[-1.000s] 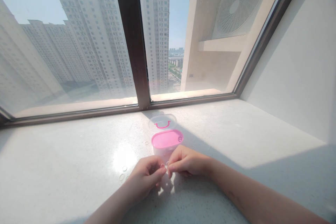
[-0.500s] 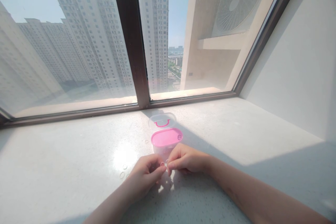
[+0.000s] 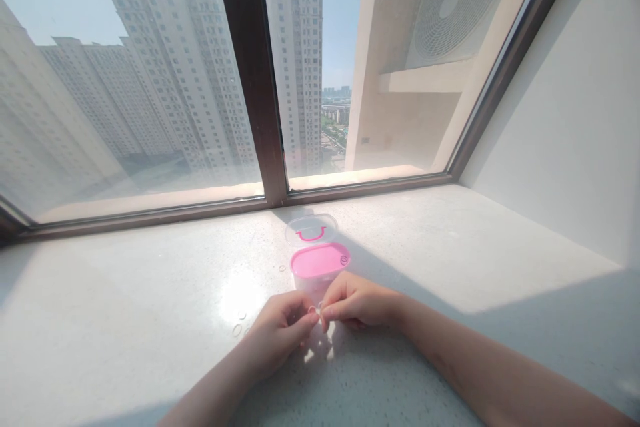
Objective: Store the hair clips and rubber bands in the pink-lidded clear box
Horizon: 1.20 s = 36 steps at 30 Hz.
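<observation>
My left hand (image 3: 287, 327) and my right hand (image 3: 353, 301) meet fingertip to fingertip, low over the sill. Each is closed in a pinch. A small pale ring (image 3: 312, 309) shows at the left thumb and forefinger, and another thin pale loop (image 3: 321, 305) at the right fingertips. Whether the two are linked is too small to tell. Just beyond the hands stands an oval tub with a pink top (image 3: 317, 261), its near side partly hidden by my right hand. Dark little rings (image 3: 344, 259) show at the right end of the pink surface.
Behind the tub lies its clear lid (image 3: 310, 230) with a pink handle. Several thin pale rings (image 3: 237, 330) are scattered on the speckled sill (image 3: 125, 307) to the left, with one loose ring (image 3: 283, 268) beside the tub. A brown-framed window (image 3: 273, 190) borders the far edge.
The whole view has shifted slightly. Both hands keep nearly the same pinch at the same spot, with the fingertips a touch closer together.
</observation>
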Tool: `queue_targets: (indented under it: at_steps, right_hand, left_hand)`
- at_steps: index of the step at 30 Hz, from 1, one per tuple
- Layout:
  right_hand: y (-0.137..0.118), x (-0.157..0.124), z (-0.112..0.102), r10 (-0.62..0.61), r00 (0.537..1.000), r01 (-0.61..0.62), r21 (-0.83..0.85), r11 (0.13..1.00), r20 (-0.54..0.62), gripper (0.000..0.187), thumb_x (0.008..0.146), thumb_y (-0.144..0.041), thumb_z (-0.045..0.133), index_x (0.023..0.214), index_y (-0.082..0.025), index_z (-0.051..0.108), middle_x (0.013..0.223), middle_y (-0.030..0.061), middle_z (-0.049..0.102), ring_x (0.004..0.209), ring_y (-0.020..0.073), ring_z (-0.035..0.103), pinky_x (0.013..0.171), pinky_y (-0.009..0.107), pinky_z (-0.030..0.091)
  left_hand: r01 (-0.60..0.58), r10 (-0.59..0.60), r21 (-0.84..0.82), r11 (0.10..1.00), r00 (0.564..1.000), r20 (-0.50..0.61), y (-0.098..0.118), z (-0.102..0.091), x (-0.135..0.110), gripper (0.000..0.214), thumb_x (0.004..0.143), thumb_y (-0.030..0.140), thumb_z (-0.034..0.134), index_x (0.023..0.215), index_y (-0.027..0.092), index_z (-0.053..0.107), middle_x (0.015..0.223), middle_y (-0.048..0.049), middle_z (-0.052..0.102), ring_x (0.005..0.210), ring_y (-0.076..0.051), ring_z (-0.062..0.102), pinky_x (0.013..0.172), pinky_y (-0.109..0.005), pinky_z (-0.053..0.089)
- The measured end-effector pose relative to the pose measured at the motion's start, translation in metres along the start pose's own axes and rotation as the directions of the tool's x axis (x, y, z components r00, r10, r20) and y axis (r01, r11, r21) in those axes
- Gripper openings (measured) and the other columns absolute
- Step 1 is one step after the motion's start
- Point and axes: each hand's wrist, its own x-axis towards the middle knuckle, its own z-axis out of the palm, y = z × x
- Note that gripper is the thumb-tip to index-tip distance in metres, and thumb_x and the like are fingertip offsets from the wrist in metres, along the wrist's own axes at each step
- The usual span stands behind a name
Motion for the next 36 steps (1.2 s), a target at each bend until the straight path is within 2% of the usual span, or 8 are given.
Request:
queue_targets:
  at_steps: [36]
  right_hand:
    - [0.0011, -0.0003, -0.0014, -0.009, 1.0, 0.009, -0.044, 0.999, -0.003, 0.022, 0.081, -0.029, 0.066, 0.077, -0.009, 0.075, 0.039, -0.0064, 0.044, 0.034, 0.0042, 0.033, 0.034, 0.019, 0.02]
  left_hand:
    - [-0.019, 0.019, 0.045, 0.999, 1.0, -0.005, 0.0043, -0.0003, 0.0012, 0.027, 0.087, 0.036, 0.058, 0.074, 0.013, 0.059, 0.067, -0.0041, 0.063, 0.058, -0.013, 0.052, 0.056, -0.025, 0.04]
